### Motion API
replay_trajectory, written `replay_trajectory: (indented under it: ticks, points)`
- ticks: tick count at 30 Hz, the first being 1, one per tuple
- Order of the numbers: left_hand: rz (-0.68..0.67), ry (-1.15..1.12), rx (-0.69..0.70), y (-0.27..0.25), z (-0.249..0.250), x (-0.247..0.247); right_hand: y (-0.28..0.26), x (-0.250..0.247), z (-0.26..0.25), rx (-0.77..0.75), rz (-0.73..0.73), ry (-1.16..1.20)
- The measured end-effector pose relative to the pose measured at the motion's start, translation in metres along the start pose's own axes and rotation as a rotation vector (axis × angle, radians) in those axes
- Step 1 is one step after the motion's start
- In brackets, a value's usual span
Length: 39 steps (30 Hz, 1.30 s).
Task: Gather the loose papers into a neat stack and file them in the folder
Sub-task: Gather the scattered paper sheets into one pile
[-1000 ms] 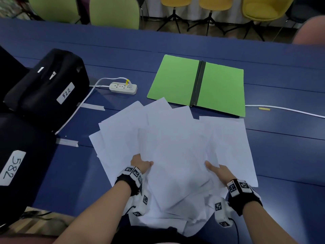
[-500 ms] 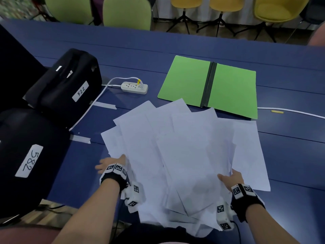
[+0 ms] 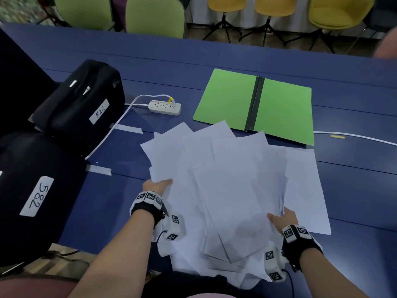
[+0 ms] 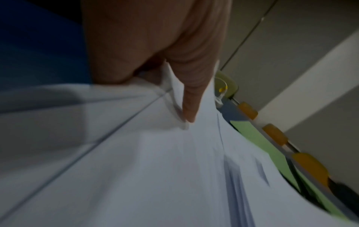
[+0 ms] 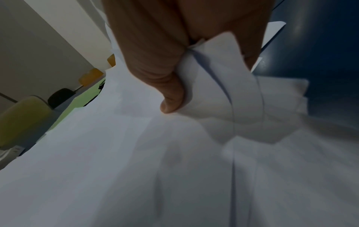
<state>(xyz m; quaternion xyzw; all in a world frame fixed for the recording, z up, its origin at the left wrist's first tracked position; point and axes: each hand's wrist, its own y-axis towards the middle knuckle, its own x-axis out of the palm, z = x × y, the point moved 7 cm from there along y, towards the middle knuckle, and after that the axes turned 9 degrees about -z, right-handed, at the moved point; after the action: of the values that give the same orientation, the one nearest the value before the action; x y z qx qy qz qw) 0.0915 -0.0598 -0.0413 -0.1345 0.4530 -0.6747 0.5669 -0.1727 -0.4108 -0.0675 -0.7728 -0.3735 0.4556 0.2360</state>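
A fanned heap of several loose white papers (image 3: 225, 190) lies on the blue table (image 3: 150, 65) in front of me, its near end hanging over the table's edge. My left hand (image 3: 158, 186) grips the heap's left edge, thumb on top (image 4: 189, 98) and fingers under the sheets. My right hand (image 3: 281, 218) pinches the right side of the heap, thumb (image 5: 170, 98) pressed on crumpled sheets (image 5: 223, 92). The green folder (image 3: 257, 104) lies open and flat beyond the papers, its dark spine in the middle.
Two black bags with number labels (image 3: 79, 106) (image 3: 28, 190) stand at the left. A white power strip (image 3: 164, 106) with its cable lies between bag and folder. Tape strips (image 3: 98, 169) stick to the table. Green and yellow chairs (image 3: 154, 16) line the far side.
My left hand slid out to the heap's left edge and now grips it further right. My right hand shifted toward me along the right side. The sheets have drawn closer together.
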Motion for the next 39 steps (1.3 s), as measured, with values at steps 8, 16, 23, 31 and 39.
replay_trajectory:
  ticks: [8,16,23,31,39]
  points:
    - [-0.003,-0.067,0.155,-0.002,0.011,-0.007,0.000,0.000,0.000,0.006,-0.004,-0.002]
    - [0.232,-0.208,0.435,-0.028,0.037,-0.032,-0.004,0.001,-0.002,0.006,0.001,0.007]
    - [0.007,0.093,0.160,-0.008,-0.011,-0.014,-0.011,-0.001,-0.007,0.014,0.040,-0.007]
    - [0.476,0.536,0.607,-0.105,0.119,-0.065,-0.022,0.000,-0.012,0.008,0.066,-0.041]
    - [0.620,0.202,0.989,-0.199,0.188,-0.098,-0.027,0.000,-0.014,0.008,0.064,-0.037]
